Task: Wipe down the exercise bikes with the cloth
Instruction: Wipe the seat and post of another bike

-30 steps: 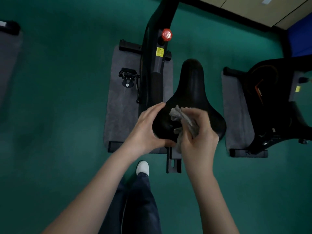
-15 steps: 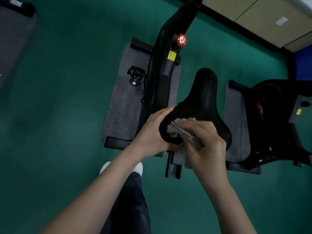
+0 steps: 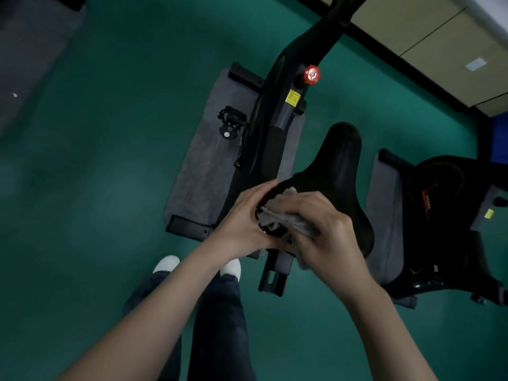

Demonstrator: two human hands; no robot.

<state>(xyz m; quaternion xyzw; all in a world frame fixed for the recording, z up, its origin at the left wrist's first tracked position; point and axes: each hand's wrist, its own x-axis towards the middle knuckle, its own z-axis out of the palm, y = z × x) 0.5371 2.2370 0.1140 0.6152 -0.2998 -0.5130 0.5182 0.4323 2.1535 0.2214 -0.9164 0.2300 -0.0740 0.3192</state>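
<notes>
A black exercise bike (image 3: 277, 127) stands on a grey mat, its black saddle (image 3: 338, 166) pointing away from me. My right hand (image 3: 327, 237) grips a crumpled grey cloth (image 3: 286, 218) and presses it on the saddle's rear left part. My left hand (image 3: 242, 224) curls around the saddle's rear left edge, right beside the cloth. Much of the cloth is hidden under my right fingers. A second black bike (image 3: 450, 221) stands at the right.
A grey mat (image 3: 203, 171) lies under the bike on green floor (image 3: 96, 188). A red knob (image 3: 311, 75) and a pedal (image 3: 232, 122) stick out of the frame. My white shoes (image 3: 167, 264) are just behind the bike's rear foot (image 3: 272, 276). A wall runs along the upper right.
My right hand has slid the cloth leftward and back over the saddle's rear, closer to my left hand. The view has tilted, so the bike now leans to the right in frame.
</notes>
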